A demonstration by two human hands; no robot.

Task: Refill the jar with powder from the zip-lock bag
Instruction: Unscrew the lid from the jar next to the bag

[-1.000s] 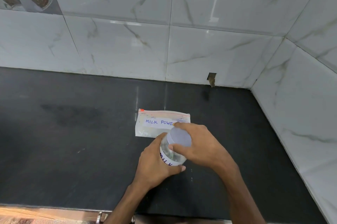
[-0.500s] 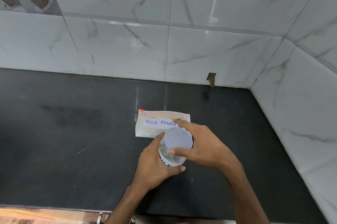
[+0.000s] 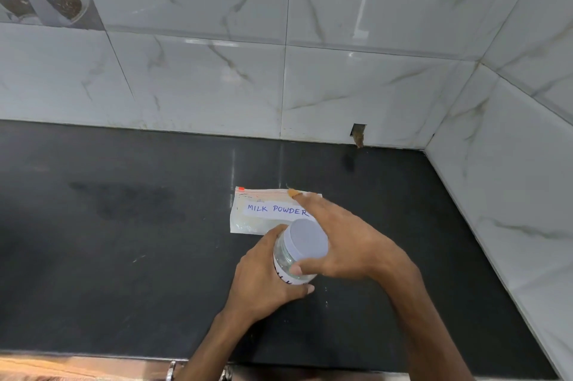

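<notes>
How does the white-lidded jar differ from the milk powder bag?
The clear jar with a white lid stands in the grip of the left hand; the clear zip-lock bag lies flat on the black counter. The jar is cylindrical, the bag rectangular. Both bear handwritten labels.

The counter (image 3: 124, 256) is dark, smooth stone with a dull shine. The wall tiles (image 3: 201, 86) are glossy marble-look. Clear plastic: the jar (image 3: 286, 259) and the zip-lock bag (image 3: 248, 222).
</notes>
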